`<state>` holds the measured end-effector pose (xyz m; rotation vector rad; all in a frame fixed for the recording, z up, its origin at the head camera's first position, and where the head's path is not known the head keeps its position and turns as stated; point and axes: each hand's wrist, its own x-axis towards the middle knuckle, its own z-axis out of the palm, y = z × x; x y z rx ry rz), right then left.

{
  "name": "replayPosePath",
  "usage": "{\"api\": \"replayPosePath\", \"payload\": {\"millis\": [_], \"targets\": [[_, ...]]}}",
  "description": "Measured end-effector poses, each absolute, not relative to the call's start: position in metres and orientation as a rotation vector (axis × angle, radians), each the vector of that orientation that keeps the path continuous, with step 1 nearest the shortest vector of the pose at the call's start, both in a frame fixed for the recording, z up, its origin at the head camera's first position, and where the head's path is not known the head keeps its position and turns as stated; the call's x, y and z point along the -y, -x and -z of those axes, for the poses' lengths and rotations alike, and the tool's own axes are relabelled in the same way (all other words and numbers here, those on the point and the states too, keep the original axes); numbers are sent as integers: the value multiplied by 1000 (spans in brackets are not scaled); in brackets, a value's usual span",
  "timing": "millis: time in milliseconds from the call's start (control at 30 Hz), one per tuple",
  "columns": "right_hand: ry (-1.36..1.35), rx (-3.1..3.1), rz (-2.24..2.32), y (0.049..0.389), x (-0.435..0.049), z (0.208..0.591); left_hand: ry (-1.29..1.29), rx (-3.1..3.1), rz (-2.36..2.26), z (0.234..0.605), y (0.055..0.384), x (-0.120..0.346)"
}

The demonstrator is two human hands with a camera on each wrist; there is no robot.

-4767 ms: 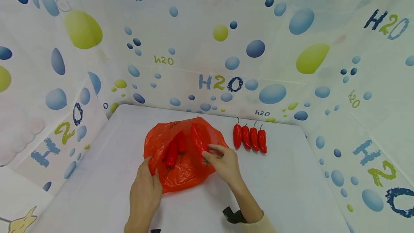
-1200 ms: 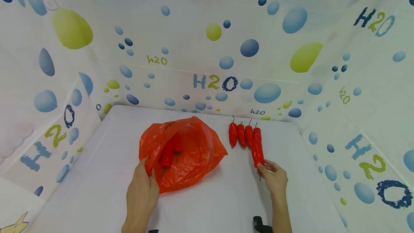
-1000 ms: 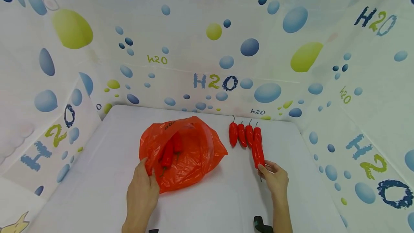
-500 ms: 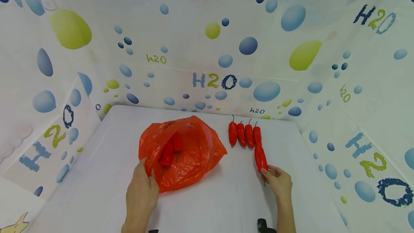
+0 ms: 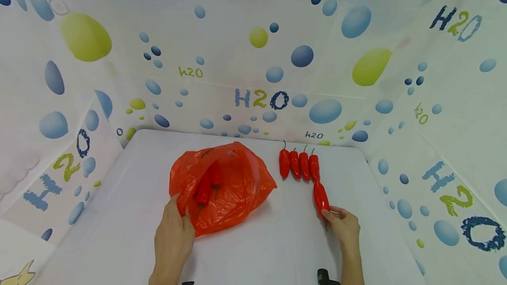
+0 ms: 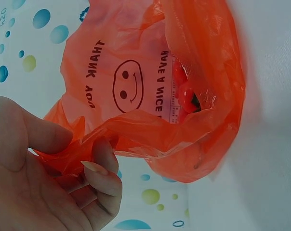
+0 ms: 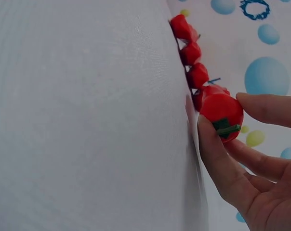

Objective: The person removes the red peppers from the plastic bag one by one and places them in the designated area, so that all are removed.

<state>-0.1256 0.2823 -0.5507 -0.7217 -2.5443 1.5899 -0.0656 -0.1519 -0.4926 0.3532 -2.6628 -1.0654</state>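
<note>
My right hand (image 5: 344,228) pinches a red chili pepper (image 5: 321,199) by its stem end, thumb and fingers round it. In the right wrist view the held pepper (image 7: 221,111) shows its green cap and stem toward the camera. Its far tip reaches the last pepper (image 5: 314,167) of a row at the back right. My left hand (image 5: 174,236) grips the rim of an orange-red plastic bag (image 5: 233,208), holding its mouth open. Inside the bag lie red peppers (image 5: 203,190), partly hidden by the plastic. The left wrist view shows a pepper (image 6: 188,96) through the bag's mouth.
Several red peppers (image 5: 294,165) lie side by side near the back edge of the white table (image 5: 253,258). A wall covering with blue and green dots (image 5: 303,56) stands behind and at both sides.
Earlier my right hand drew the pepper out of the bag and carried it right to the row. In the last second it has shifted slightly toward me and right. My left hand stays on the bag.
</note>
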Motion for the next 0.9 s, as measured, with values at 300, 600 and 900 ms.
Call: {"api": "replayPosePath", "payload": {"millis": [300,600,900], "targets": [[710,2562,-1581,129,-283,551,-355,2657,1063,494,65,153],[725,2622,-1469,134,-282,550,-361,2658,1059,493,64,153],[705,2651,-1389,139,-282,552,-353,2636,1050,495,65,153]]}}
